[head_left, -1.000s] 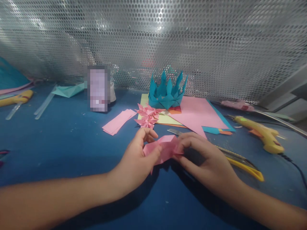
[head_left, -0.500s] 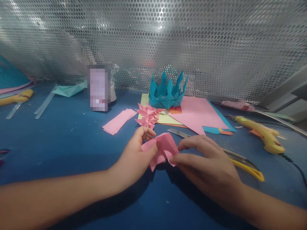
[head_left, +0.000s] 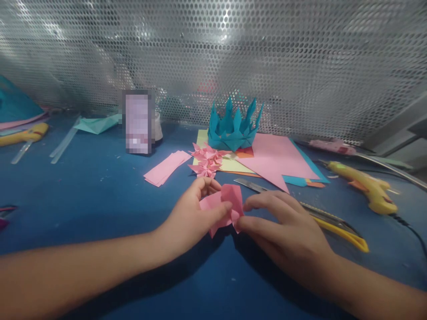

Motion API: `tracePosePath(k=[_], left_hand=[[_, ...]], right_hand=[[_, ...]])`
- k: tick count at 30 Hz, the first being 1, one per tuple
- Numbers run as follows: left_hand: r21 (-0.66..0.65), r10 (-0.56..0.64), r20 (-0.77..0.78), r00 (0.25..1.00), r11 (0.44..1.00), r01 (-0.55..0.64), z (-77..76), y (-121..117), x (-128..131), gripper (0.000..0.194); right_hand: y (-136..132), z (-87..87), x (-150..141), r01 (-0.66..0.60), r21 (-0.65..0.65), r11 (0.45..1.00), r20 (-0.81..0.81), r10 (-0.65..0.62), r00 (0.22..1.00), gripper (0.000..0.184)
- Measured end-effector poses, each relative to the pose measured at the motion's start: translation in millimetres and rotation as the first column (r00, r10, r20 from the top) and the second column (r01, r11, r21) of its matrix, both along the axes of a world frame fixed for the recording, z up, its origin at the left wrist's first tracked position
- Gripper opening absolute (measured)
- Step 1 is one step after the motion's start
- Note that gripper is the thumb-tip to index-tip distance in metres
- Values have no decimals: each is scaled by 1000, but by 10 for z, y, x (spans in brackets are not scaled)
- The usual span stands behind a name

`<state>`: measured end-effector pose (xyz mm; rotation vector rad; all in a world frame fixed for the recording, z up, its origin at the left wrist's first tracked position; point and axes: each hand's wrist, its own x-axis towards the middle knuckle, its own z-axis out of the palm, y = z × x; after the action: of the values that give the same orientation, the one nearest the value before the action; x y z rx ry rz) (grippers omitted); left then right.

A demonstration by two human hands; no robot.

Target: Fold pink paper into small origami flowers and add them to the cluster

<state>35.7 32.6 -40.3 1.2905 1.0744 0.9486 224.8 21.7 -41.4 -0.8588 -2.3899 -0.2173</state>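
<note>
A small folded sheet of pink paper [head_left: 230, 200] is held up over the blue table, creased and partly opened out. My left hand [head_left: 196, 209] pinches it from the left, thumb across the front and fingers behind. At its lower right corner, my right hand [head_left: 287, 226] grips the edge near the thumb tip, with the index finger raised apart. A yellow utility knife [head_left: 336, 226] lies partly under my right hand, its blade pointing left. Just beyond my left hand sit several folded pink paper flowers [head_left: 207, 162].
A teal paper crown [head_left: 233, 133] stands on coloured sheets [head_left: 283, 155] at the back. Pink paper strips [head_left: 167, 168] lie left of the flowers. A yellow glue gun [head_left: 367, 186] with a cord is at right. A phone [head_left: 137, 124] stands upright at back left, before a perforated metal panel [head_left: 167, 53].
The right part of the pink paper has folded inward and stands more upright. My left thumb has slid right across it; my right hand has shifted slightly left.
</note>
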Motion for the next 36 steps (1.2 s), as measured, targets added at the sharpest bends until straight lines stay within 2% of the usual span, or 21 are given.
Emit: tracePosePath(k=[3, 8, 14, 22, 25, 28, 32, 36], left_hand=[[-26, -3, -40, 999, 1000, 2, 41, -4, 6, 29], [-39, 17, -92, 996, 999, -20, 48, 4, 5, 32], [-103, 32, -72, 997, 994, -40, 31, 13, 5, 36], [-122, 52, -59, 997, 991, -58, 29, -3, 16, 36], [-129, 46, -56, 997, 990, -53, 21, -2, 15, 38], [-126, 43, -56, 997, 991, -50, 20, 1, 16, 39], [-126, 35, -34, 999, 991, -39, 21, 7, 18, 40], [-140, 19, -26, 999, 990, -22, 20, 12, 18, 42]], right_hand=[[1, 0, -10, -6, 2, 1000, -3, 6, 1000, 26], [-14, -8, -11, -9, -5, 1000, -8, 9, 1000, 26], [-24, -12, -8, -21, 12, 1000, 6, 21, 1000, 24], [-32, 9, -14, -40, 38, 998, 19, 39, 999, 25], [-33, -11, -11, -35, 43, 998, 36, 33, 999, 20], [-34, -25, -3, -12, 100, 995, 49, 8, 999, 13], [-29, -18, 17, -9, 212, 977, 96, -12, 995, 19], [-27, 5, 17, -9, 262, 965, 107, -20, 994, 19]])
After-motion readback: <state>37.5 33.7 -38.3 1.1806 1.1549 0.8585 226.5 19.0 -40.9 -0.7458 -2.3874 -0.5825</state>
